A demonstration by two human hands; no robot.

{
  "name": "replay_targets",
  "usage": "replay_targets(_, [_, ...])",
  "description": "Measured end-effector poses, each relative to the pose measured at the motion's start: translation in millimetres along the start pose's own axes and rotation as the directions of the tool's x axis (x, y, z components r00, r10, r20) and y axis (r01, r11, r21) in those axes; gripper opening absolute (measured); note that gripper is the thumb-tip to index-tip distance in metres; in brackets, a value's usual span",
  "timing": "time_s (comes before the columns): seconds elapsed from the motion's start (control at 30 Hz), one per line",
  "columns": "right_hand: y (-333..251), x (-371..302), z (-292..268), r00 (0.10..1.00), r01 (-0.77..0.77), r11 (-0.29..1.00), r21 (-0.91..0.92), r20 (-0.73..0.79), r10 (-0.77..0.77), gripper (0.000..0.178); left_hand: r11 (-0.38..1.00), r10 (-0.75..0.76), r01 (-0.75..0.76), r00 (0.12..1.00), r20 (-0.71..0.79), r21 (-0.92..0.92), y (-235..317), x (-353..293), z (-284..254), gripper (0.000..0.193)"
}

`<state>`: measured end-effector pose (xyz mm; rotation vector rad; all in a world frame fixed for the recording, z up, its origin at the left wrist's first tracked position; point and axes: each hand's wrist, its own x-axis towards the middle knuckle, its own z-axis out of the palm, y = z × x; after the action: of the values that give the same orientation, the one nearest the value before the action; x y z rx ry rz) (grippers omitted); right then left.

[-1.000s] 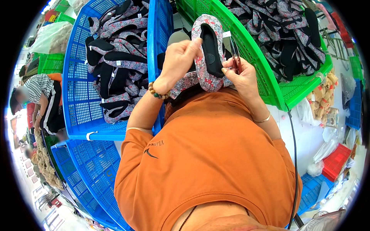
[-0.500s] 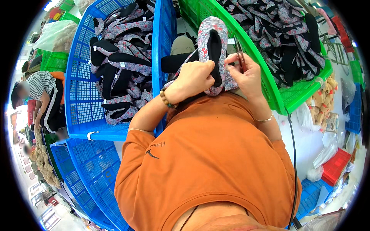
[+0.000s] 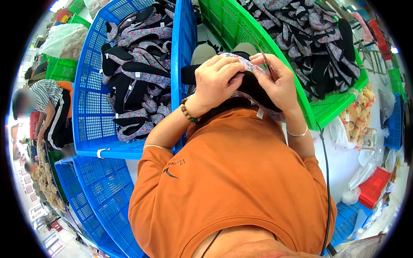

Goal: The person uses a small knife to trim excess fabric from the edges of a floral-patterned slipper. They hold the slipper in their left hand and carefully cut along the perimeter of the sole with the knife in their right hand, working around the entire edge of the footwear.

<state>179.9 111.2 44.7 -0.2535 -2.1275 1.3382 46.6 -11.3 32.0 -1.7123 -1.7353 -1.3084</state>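
Note:
A floral cloth slipper (image 3: 254, 91) with a black sole is held over my lap, turned on its side. My left hand (image 3: 218, 81) grips its patterned edge, with the thumb and fingers bent round it. Pinching the opposite end of that edge is my right hand (image 3: 279, 84), which also carries slim metal thread snips (image 3: 267, 64) along its fingers. The tips of the snips point up and away from the slipper. More floral and black cloth lies beneath, with a small white tag (image 3: 260, 113) near my shirt; my hands partly hide it.
A blue crate (image 3: 92, 129) full of similar slippers stands at left, a green crate (image 3: 297, 86) with more at right. Other blue crates (image 3: 105, 185) sit lower left. A black cord (image 3: 328, 172) hangs beside my right arm. Another person (image 3: 47, 101) bends over at far left.
The slipper was upright with its opening towards me; now it is tipped sideways, lower, showing its black sole. My left hand has shifted right and up along its edge.

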Motion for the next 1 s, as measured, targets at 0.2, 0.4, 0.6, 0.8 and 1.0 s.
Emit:
replay_targets(0.2, [31.2, 4.9, 5.8, 0.997, 0.0, 0.975, -0.221, 0.074, 0.016, 0.019, 0.954, -0.241, 0.254, 0.965, 0.101, -0.157, -17.7, -11.8, 10.5, 0.017])
replay_targets(0.4, [51.8, 11.8, 6.7, 0.992, -0.122, 0.962, -0.243, 0.013, 0.129, 0.013, 0.872, -0.455, 0.486, 0.846, 0.28, -0.051, -33.1, -17.4, 9.6, 0.029])
replay_targets(0.6, [56.2, 9.2, 1.7, 0.977, -0.214, 0.959, -0.186, -0.034, 0.211, 0.013, 0.841, -0.502, 0.539, 0.813, 0.294, -0.054, -32.0, -16.9, 8.8, 0.024])
replay_targets(0.8, [65.2, 9.7, -2.2, 0.981, -0.182, 0.979, -0.091, 0.051, 0.187, 0.01, 0.822, -0.393, 0.506, 0.836, 0.384, -0.261, -48.3, -21.2, 15.4, 0.013])
replay_targets(1.0, [63.7, 12.7, -8.6, 0.938, -0.314, 0.918, 0.242, 0.227, 0.26, 0.01, 0.195, -0.389, 0.792, 0.604, 0.695, -0.579, -49.1, -14.6, 4.2, 0.015])
